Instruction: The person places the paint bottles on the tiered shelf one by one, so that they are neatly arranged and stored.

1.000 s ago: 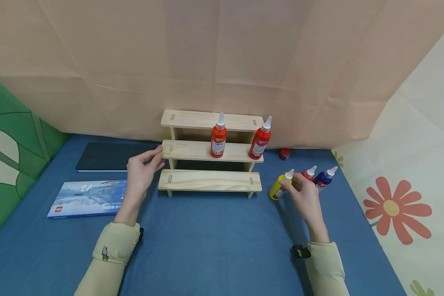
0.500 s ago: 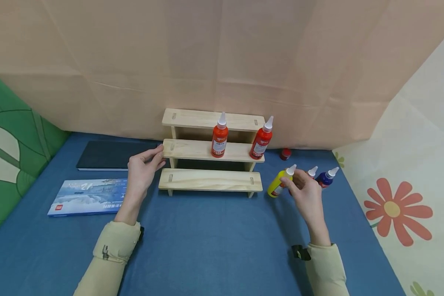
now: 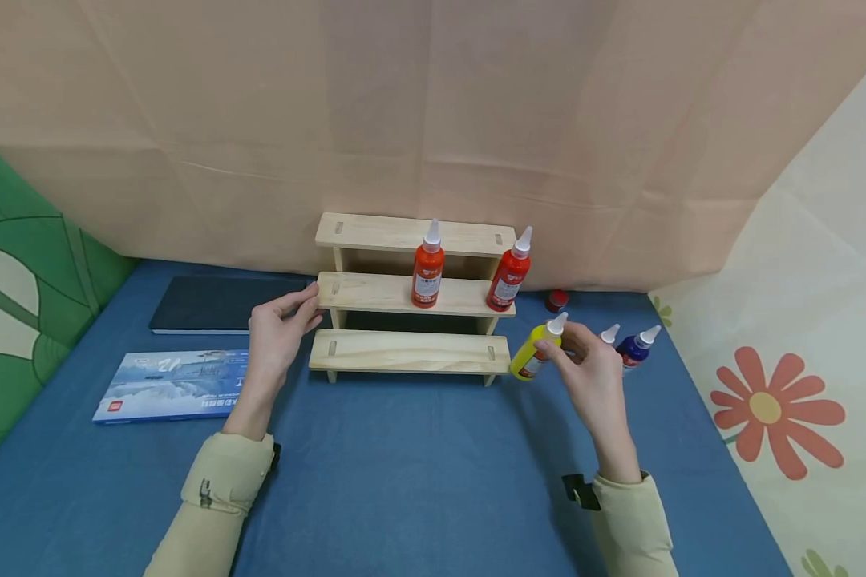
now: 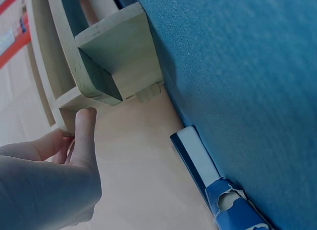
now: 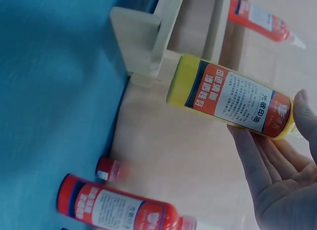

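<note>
My right hand (image 3: 595, 377) pinches a yellow ink bottle (image 3: 532, 355) with a white nozzle near its top. The bottle leans and hangs above the blue cloth, beside the right end of the lowest tier; its label shows in the right wrist view (image 5: 230, 99). At a three-tier wooden shelf (image 3: 407, 351), my left hand (image 3: 277, 332) holds the left end of the middle tier between thumb and fingers. Two red ink bottles (image 3: 427, 276) (image 3: 508, 280) stand on that middle tier, the second at its right end.
Right of the shelf, a blue bottle (image 3: 637, 346) and a red bottle (image 5: 119, 205) stand on the cloth, the red one mostly behind my right hand in the head view. A small red container (image 3: 556, 300) sits farther back. A dark notebook (image 3: 216, 304) and a blue box (image 3: 173, 386) lie left.
My right hand has lifted the yellow bottle and carried it left toward the shelf, tilting it more. The left hand stays at the shelf's left end.
</note>
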